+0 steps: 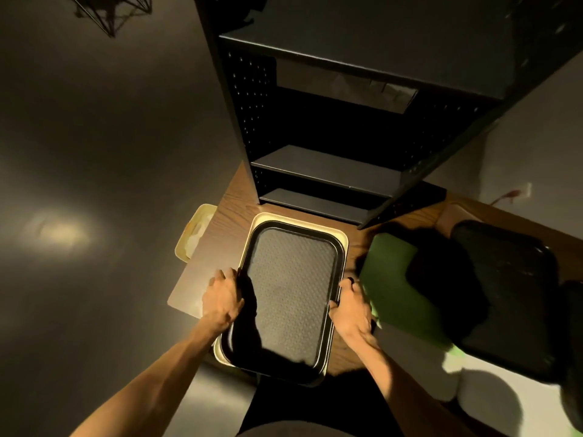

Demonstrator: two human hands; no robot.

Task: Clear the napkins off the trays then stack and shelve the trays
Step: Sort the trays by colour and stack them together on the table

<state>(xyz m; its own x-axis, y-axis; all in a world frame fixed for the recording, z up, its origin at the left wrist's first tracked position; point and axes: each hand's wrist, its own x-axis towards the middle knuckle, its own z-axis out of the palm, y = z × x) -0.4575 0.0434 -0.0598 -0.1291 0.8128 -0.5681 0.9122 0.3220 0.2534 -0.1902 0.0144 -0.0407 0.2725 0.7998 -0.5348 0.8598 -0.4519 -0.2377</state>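
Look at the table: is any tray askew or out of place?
Yes. At the right, a black tray lies crooked across a green tray and overhangs the table edge. Another cream tray overhangs the left edge.

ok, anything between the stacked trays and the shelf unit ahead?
Nothing visible. Both hands, left hand and right hand, grip the black textured tray on the cream tray; the black metal shelf unit stands directly ahead, shelves open.

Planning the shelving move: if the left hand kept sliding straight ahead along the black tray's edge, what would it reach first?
Probably the black shelf unit's left upright; the left hand points up the black tray's side over bare table, though depth is unclear.
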